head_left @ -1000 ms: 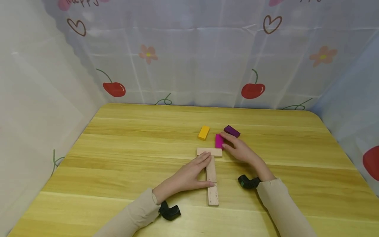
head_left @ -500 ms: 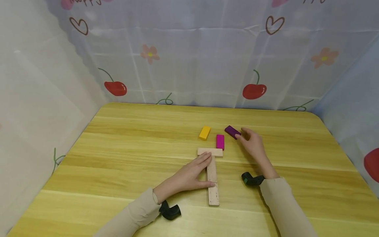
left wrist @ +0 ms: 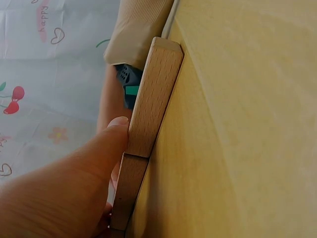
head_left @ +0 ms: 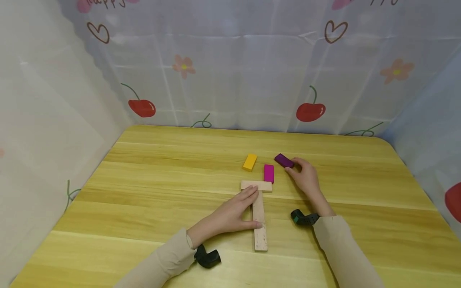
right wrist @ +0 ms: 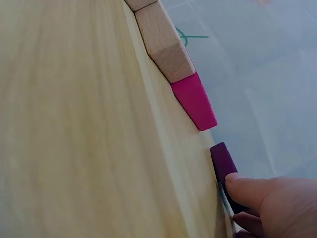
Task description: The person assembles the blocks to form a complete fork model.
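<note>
Plain wooden blocks form a T on the table: a crosswise block (head_left: 256,186) at the far end, and two blocks laid end to end, the nearer one (head_left: 260,239) reaching toward me. My left hand (head_left: 230,212) rests on them, fingers extended over the junction and thumb on the stem. A magenta block (head_left: 268,173) stands against the crosswise block's far right side. Thumb and fingers of my right hand (head_left: 305,176) pinch the right end of a purple block (head_left: 283,160), which lies on the table. In the right wrist view, the thumb lies against the purple block (right wrist: 224,161).
Left of the magenta block lies a yellow block (head_left: 249,162). Black wrist devices (head_left: 208,258) sit by both sleeves. Behind the table (head_left: 151,180) hangs a printed curtain (head_left: 230,80), with more fabric at both sides.
My right hand has let go of the magenta block and moved right to the purple block, where it pinches the right end. My left hand keeps its place on the wooden blocks.
</note>
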The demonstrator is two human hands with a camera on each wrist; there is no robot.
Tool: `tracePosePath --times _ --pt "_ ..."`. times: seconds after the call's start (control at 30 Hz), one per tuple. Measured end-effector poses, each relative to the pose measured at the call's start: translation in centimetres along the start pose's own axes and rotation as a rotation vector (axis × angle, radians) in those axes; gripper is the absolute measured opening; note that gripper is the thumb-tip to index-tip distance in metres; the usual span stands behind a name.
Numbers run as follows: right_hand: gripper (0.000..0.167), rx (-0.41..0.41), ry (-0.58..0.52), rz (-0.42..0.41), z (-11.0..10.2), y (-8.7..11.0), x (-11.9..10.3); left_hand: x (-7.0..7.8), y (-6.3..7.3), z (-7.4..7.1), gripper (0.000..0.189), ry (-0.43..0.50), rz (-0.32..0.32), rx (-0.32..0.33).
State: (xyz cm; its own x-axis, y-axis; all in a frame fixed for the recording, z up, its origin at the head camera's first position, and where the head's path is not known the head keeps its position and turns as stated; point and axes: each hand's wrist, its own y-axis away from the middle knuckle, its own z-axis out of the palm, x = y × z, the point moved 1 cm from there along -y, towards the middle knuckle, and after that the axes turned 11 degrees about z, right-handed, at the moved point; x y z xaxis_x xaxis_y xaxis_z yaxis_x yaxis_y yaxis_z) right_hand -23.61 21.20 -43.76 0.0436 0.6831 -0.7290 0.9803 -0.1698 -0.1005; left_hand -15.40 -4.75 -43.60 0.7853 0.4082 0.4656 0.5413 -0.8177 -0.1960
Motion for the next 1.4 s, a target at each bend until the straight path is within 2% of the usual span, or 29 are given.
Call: tracePosePath --times 0.2,0.33,0.47,0.7,0.97,1.2,1.4 --pt "0.036 0.003 -0.104 0.017 -0.1 0.1 0.3 0.1 0.0 -0.1 0.092 -0.001 -0.005 -0.005" --pt "0.035 0.020 -0.180 0.059 -0.3 0.1 0.5 0.1 0.0 -0.1 0.093 0.000 -0.005 -0.004" --pt "0.036 0.032 -0.282 0.139 -0.6 0.0 0.4 0.1 0.0 0.0 0.093 -0.006 -0.005 -0.003" --pt "0.041 0.004 -0.567 0.337 -1.2 -0.1 0.3 0.1 0.0 0.1 0.092 -0.001 -0.003 -0.003" --pt "0.047 -0.054 -0.777 0.445 -1.7 -0.1 0.0 0.1 0.0 0.1 0.092 0.002 -0.006 -0.004" --pt "0.043 -0.143 -0.999 0.470 -1.8 0.2 -0.5 0.2 0.0 0.0 0.091 -0.004 0.001 -0.003" --pt "0.053 -0.245 -0.974 0.434 -1.3 0.1 -1.3 0.2 0.0 -0.1 0.091 -0.012 0.002 -0.005"
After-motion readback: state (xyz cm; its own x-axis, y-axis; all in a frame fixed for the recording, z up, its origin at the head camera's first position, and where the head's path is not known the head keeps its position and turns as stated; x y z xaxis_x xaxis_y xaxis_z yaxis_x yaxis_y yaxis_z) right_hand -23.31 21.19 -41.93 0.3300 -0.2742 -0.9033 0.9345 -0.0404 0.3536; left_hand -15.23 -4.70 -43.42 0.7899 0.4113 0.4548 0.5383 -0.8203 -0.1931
